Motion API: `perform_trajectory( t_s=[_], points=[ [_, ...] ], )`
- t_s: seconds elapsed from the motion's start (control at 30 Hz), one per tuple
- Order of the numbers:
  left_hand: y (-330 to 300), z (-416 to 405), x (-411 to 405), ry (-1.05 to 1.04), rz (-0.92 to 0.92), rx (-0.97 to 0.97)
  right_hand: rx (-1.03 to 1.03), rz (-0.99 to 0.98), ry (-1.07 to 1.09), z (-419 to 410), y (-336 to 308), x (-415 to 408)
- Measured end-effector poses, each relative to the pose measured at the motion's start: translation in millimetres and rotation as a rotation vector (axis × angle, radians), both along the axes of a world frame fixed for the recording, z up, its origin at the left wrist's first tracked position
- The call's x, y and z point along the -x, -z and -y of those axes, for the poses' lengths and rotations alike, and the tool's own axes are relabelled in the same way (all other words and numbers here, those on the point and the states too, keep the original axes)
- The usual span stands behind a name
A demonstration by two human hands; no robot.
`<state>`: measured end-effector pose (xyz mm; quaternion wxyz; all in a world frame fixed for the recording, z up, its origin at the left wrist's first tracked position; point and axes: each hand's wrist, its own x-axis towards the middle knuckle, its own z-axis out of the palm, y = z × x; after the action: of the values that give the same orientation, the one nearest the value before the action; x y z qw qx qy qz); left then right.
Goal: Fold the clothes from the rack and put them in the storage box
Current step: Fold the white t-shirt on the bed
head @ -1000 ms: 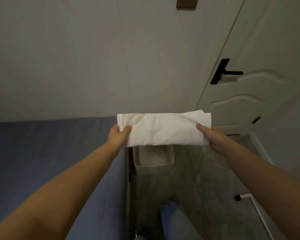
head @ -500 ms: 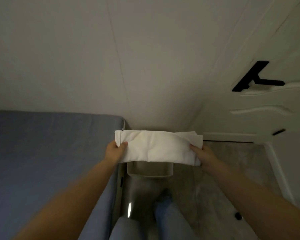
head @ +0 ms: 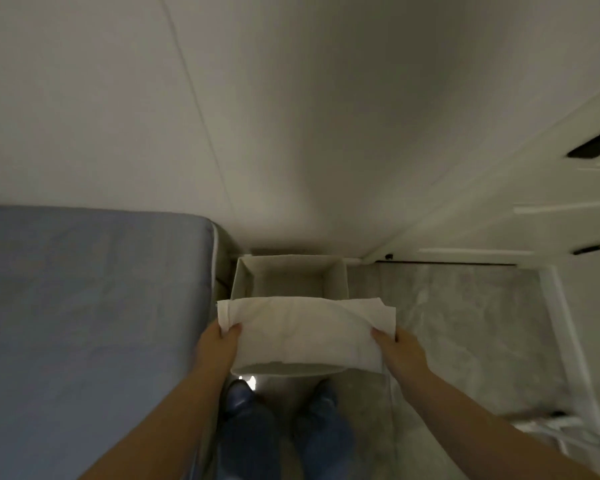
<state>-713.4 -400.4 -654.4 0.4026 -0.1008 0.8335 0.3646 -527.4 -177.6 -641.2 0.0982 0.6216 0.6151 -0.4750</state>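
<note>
Folded white garment (head: 302,332) held flat over the open storage box (head: 290,275) — left hand (head: 219,344) pinches one end, right hand (head: 400,348) the other, bed (head: 90,306) beside the box.

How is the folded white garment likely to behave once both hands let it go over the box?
The folded white garment sags between left hand and right hand, so it is probably floppy and light. Released, its loose layers may unfold into the storage box.
</note>
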Motion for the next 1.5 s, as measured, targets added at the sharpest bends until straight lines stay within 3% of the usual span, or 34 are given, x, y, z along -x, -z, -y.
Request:
perform_trajectory(
  t_s=[0.17, 0.4, 0.77, 0.93, 1.0, 1.1, 1.2, 1.33, 1.5],
  points=[
    [97, -17, 24, 0.027, -0.052, 0.019, -0.126, 0.024, -0.165, -1, 92, 35],
    [226, -48, 41, -0.001, -0.106, 0.035, -0.127, 0.053, -0.226, -14, 225, 87],
    [431, -72, 77, 0.064, -0.182, 0.161, -0.004, 0.011, -0.053, -45, 442, 114],
    [477, -82, 90, 0.086, -0.207, 0.219, -0.163, -0.042, -0.095, -67, 494, 122],
    [490, -89, 94, 0.1, -0.245, 0.232, -0.231, 0.054, -0.187, -68, 507, 130],
    [499, -100, 85, 0.113, -0.489, 0.233, -0.551, 0.255, -0.418, -38, 513, 137],
    [512, -103, 57, 0.317, -0.698, 0.208, -0.689, 0.21, -0.464, -1, 525, 133],
    [549, -83, 52, 0.611, -0.526, 0.317, -0.31, 0.169, -0.512, -6, 563, 116],
    [578, -70, 82, 0.764, -0.218, 0.301, -0.095, 0.224, -0.719, -47, 595, 107]
  ],
)
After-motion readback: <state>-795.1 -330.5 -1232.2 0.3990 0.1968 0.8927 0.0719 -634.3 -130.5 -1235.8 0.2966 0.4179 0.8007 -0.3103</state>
